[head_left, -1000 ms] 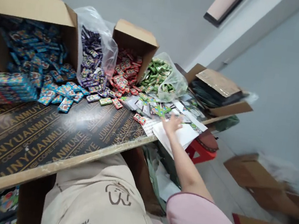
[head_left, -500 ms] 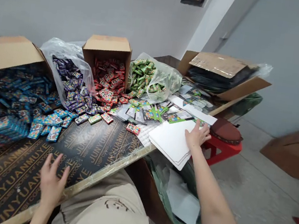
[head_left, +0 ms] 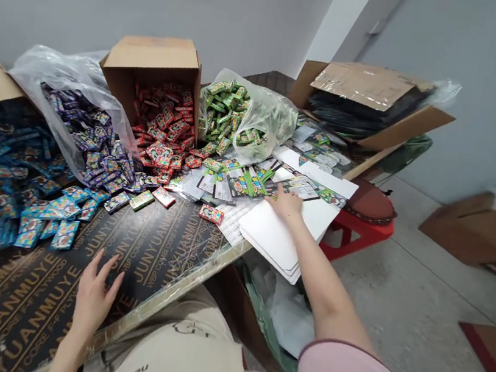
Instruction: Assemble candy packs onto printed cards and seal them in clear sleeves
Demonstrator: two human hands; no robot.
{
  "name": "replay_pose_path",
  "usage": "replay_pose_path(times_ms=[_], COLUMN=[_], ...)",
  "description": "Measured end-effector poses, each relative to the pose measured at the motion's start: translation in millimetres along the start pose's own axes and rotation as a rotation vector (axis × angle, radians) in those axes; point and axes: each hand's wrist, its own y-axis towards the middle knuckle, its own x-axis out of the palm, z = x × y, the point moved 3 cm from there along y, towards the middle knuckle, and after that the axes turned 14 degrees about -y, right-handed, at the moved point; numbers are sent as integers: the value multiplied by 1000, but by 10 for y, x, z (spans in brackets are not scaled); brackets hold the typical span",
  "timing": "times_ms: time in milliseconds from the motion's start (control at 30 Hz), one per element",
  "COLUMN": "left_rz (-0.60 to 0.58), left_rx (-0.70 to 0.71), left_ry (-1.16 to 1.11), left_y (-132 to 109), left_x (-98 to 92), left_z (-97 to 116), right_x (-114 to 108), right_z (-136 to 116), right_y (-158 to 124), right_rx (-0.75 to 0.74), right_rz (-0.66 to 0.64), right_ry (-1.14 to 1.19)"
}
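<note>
My left hand (head_left: 97, 294) hovers over the near edge of the dark plywood table, fingers spread and holding nothing. My right hand (head_left: 289, 206) reaches across a stack of white sheets (head_left: 263, 237), its thumb and index finger apart at the edge of a printed card (head_left: 301, 187). Some of its fingers are hidden. More printed cards with green bands (head_left: 248, 183) lie just left of that hand. A single small red packet (head_left: 211, 213) lies beside the white sheets.
Blue packets (head_left: 66, 234), a bag of purple packets (head_left: 98, 134), a carton of red packets (head_left: 174, 120) and a bag of green packets (head_left: 226, 109) line the back. An open carton (head_left: 359, 84) stands far right. A red stool (head_left: 363, 217) sits beside the table.
My right hand has moved left from the white sheets' right side to the printed card. My left hand stays over the table, fingers spread. The view has shifted right.
</note>
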Motion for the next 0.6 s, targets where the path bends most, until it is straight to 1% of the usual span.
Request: replay_pose_path(times_ms=[67,133,200,267,300,367,433,467,500,600], left_rz=[-15,-40,-64,-76,-79,-76,-72,-71,-70,-67], left_rx=[-1,17,33,38,39,43,43,40,36,23], left_ry=[-14,-28,-35,-39,-41,-39,-23,-11,2,25], left_y=[-57,-89,-104,-118,-130,-166,-216,-245,-273,-347], left_x=[31,48,40,6,-19,-77,-138,-167,-195,-254], left_z=[-36,-49,-58,-80,-97,-143,-201,-232,-266,-371], right_x=[-27,-71,-123,-153,-145,-87,-10,16,31,20], right_z=[6,89,261,465,555,680,730,730,720,684], right_y=[-128,-162,-94,38,110,236,313,331,338,291], right_rx=[-38,-54,-52,-73,-97,-140,-146,-144,-145,-169], right_rz=[2,-16,-1,21,-3,-126,-272,-311,-322,-293], right_ry=[7,15,24,24,13,-11,-35,-47,-57,-57])
